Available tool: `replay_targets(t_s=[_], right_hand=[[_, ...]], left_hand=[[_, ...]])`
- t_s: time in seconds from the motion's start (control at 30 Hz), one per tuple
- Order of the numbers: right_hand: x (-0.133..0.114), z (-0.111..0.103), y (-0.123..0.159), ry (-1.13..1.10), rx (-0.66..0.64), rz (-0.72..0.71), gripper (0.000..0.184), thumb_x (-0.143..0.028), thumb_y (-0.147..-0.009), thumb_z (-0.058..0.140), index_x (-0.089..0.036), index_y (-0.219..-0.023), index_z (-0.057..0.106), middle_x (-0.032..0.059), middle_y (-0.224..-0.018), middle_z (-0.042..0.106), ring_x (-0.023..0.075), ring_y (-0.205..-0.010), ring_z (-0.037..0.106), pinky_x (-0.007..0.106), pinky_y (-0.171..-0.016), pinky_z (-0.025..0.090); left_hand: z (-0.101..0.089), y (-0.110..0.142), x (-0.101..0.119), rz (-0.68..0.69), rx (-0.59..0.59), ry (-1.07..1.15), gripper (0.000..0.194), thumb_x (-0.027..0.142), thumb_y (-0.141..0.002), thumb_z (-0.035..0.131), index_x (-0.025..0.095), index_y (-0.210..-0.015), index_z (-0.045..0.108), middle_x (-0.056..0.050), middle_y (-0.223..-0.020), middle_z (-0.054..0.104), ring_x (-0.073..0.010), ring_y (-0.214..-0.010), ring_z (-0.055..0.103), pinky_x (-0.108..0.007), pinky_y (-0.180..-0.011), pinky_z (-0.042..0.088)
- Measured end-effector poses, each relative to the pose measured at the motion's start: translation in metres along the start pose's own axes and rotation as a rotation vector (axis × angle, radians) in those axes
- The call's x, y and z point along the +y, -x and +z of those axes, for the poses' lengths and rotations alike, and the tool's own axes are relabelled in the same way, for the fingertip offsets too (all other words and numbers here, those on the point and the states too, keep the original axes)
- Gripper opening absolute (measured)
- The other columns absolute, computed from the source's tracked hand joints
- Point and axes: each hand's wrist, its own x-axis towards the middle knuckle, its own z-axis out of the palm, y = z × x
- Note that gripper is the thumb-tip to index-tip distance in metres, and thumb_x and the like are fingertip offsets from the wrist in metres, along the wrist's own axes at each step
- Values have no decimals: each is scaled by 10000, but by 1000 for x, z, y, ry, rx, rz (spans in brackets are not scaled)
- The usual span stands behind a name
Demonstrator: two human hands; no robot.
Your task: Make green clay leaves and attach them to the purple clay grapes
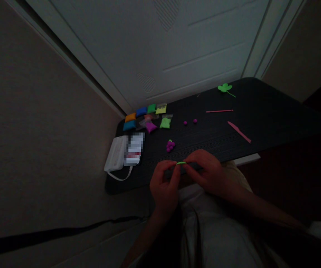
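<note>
Between my two hands, above the table's near edge, is a small thin piece of bright green modelling clay [181, 162]. My left hand [164, 182] pinches its left end between thumb and fingertips. Its right end is pinched by the thumb and forefinger of my right hand [209, 172]. Just beyond my fingers lies a little cluster of purple clay balls [170, 146] with a green bit on top. Farther off sit two loose purple balls, one [185, 123] left of the other [195, 121].
Clay packets in several colours, including a light green one [165, 123], lie at the back left of the dark table [199, 141]. A phone [134, 149] and white case [116, 153] with a cable stand left. Rightward are a pink stick [219, 111], a pink knife [239, 132] and a green flower-shaped piece [225, 88].
</note>
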Motion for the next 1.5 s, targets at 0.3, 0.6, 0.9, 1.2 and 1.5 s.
replay_targets(t_s=[0.3,0.6,0.9,1.2,1.5], right_hand=[[2,0,1,2,-4,6,45,-211,-800,542,-190,-825,573,31,-769,632,157,-774,576,307,-721,443],[3,2,2,-1,6,6,65,-212,-804,538,-190,-848,580,32,-787,640,156,-784,577,309,-733,442],[3,2,2,5,10,3,59,-201,-798,548,-182,-842,583,36,-787,640,154,-778,576,299,-719,443],[2,1,1,-39,16,21,86,-193,-794,554,-191,-877,578,38,-802,643,160,-774,578,313,-712,458],[4,1,1,-47,17,9,68,-195,-805,541,-191,-862,578,32,-788,643,153,-769,577,315,-715,456]], left_hand=[[0,0,0,-2,-4,38,57,196,-739,604,191,-796,600,2,-775,583,-119,-745,566,-251,-689,458],[0,-1,1,4,-11,-2,72,214,-743,601,187,-810,609,-3,-768,588,-120,-716,565,-251,-666,463],[0,0,0,-45,-53,-2,104,212,-749,597,187,-850,599,-10,-792,588,-123,-732,562,-257,-683,461],[-1,-1,1,12,-64,-12,61,181,-755,586,190,-815,595,-5,-798,584,-120,-759,561,-246,-695,457],[0,-1,3,-16,-62,-13,90,210,-753,586,187,-840,599,-17,-796,586,-133,-746,567,-270,-693,471]])
